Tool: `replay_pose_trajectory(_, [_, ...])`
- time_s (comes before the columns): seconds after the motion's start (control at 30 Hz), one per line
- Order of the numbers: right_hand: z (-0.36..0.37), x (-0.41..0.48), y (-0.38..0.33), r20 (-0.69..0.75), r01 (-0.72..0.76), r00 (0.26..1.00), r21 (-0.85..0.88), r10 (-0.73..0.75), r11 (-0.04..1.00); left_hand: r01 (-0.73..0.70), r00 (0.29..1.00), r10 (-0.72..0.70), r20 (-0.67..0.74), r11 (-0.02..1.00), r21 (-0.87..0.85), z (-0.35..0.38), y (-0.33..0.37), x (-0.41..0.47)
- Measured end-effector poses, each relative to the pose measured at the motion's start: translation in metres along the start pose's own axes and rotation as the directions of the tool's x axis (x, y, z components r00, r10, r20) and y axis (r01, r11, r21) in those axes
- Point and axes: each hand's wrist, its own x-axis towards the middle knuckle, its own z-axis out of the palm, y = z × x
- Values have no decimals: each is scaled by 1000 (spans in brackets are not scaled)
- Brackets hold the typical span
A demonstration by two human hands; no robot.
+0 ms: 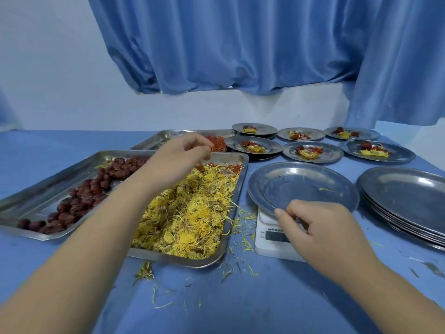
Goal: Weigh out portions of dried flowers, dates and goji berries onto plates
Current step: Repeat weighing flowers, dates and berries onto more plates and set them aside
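1. Pinching the near rim of the empty plate [303, 184], the right hand [320, 227] has its thumb on top and its curled fingers under the edge. This plate sits on the kitchen scale [267, 247], whose display is dark or not readable.
2. The left hand [178, 157] hangs over the far end of the tray of dried flowers [183, 260]. Its fingertips are bunched together and point down. It cannot be told if they hold anything; the bit there is too small.
3. From the left hand, the empty plate lies to the right and nearer to the person, just beside the flower tray. The right hand is the nearer one, but it is busy with the rim, so the left hand probably must carry the portion across.
4. The flower tray's long axis runs from near to far. The dried flowers [192, 213] fill it, with some red pieces mixed in at the far end.
5. The dates [79, 201] lie in the left tray [36, 191], and the goji berries [218, 141] in the tray behind [154, 141].
6. Six filled plates [334, 153] stand at the back, each with all three items, and a stack of plates [409, 201] waits on the right. Only a stray petal or two lies on the plate on the scale.
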Motion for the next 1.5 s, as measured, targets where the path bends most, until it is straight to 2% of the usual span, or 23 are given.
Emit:
replay_pose_trajectory(0.13, [7,-4,-9,44,29,999,4,-29,1000,-20,953,-73,293,953,302,-21,-15,-11])
replay_pose_trajectory(0.27, [9,-5,-11,83,15,996,21,-17,1000,-119,908,-83,412,889,441,-21,-27,-21])
replay_pose_trajectory(0.4, [2,-3,-11,58,4,998,37,-6,999,-187,897,-77,436,827,530,-13,-35,-25])
replay_pose_trajectory(0.67, [-2,-3,-11,59,-16,998,60,12,998,-201,936,5,352,827,524,-7,-38,-29])
replay_pose_trajectory(0.77, [-3,-4,-10,45,-5,999,64,3,998,-171,961,46,273,875,453,-16,-36,-31])
replay_pose_trajectory(0.9, [-2,-4,-10,35,8,999,61,-10,998,-72,986,24,165,954,292,-29,-30,-31])
replay_pose_trajectory(1.1, [-3,-3,-9,32,4,999,78,-7,997,61,988,-72,140,995,79,-32,-27,-26])
replay_pose_trajectory(1.27, [-4,-2,-8,28,-1,1000,77,-2,997,208,968,-156,196,936,-285,-23,-29,-17])
replay_pose_trajectory(1.5, [-5,-3,-11,47,0,999,61,-2,998,334,938,-260,227,854,-400,-10,-29,-11])
